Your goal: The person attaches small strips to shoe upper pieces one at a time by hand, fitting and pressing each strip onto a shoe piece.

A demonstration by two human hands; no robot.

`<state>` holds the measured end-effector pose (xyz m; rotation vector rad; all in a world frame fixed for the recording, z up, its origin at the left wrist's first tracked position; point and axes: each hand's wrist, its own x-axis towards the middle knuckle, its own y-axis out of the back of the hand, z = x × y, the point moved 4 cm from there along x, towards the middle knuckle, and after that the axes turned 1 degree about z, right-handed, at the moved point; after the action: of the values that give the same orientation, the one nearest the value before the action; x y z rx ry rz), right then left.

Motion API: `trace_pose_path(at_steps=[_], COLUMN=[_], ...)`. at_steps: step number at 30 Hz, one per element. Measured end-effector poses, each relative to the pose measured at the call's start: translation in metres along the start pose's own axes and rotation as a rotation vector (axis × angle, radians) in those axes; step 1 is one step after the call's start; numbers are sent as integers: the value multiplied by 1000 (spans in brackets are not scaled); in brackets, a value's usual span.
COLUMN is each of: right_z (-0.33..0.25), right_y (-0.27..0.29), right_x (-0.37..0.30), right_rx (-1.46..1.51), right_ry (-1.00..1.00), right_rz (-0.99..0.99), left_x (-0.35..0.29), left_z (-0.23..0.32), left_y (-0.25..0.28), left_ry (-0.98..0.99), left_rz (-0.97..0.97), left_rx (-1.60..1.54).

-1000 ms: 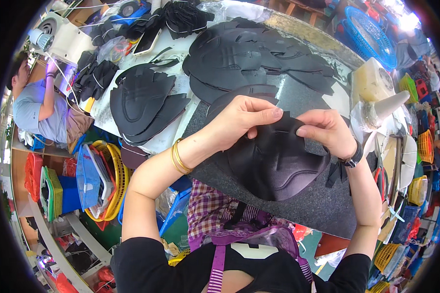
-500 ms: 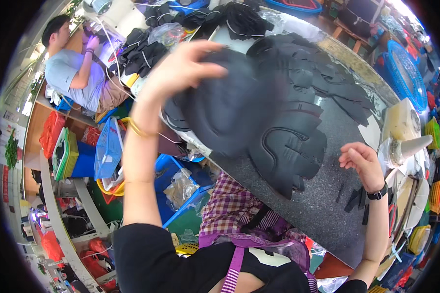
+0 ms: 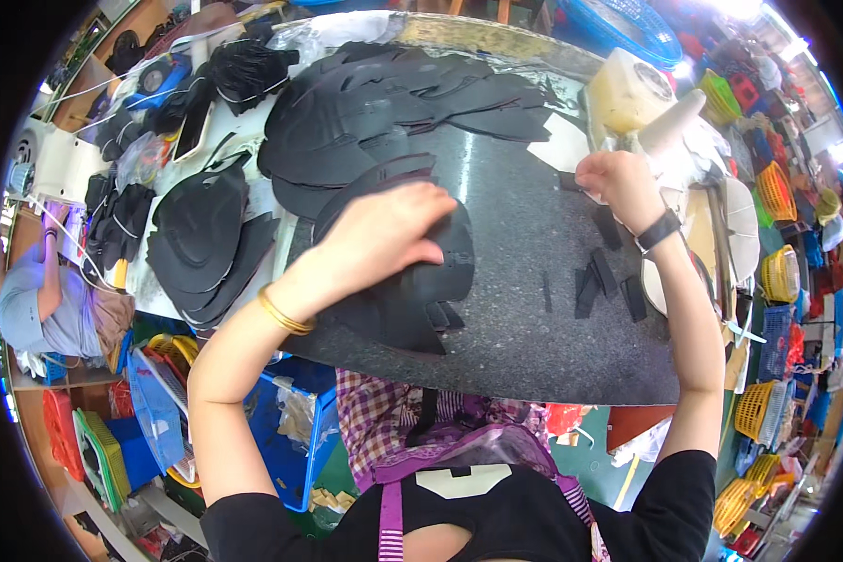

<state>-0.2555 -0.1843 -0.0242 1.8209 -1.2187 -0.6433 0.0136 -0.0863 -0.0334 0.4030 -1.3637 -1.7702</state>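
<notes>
Two bare hands at the bench (image 3: 515,347). Left hand (image 3: 375,234) half open, thumb apart, over black panels (image 3: 384,304) toward the near edge, left end; no grip visible. Right hand (image 3: 625,187) by the right edge, fingertips drawn together; can't tell if they hold anything. Panels should handle light, bendy, maybe slick; I'd take one by its rim, thumb on top. Look: matte black, thin, curved outline, notched edges, overlapping.

Black contoured pieces (image 3: 384,317), loosely overlapping
</notes>
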Motion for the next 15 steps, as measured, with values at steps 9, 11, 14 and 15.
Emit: trace_pose_path(at_steps=[9, 11, 14, 15], right_z=[13, 5, -7, -7], right_y=[-14, -12, -13, -17], right_x=[13, 11, 2, -1], right_rx=[-351, -210, -6, 327], right_ry=[324, 233, 154, 33], right_rz=[100, 73, 46, -65], left_x=[2, 3, 11, 17], left_z=[14, 0, -1, 2], left_y=[-6, 2, 13, 20], left_ry=[91, 169, 156, 161], left_rz=[-26, -71, -74, -79], left_rx=[67, -111, -299, -299])
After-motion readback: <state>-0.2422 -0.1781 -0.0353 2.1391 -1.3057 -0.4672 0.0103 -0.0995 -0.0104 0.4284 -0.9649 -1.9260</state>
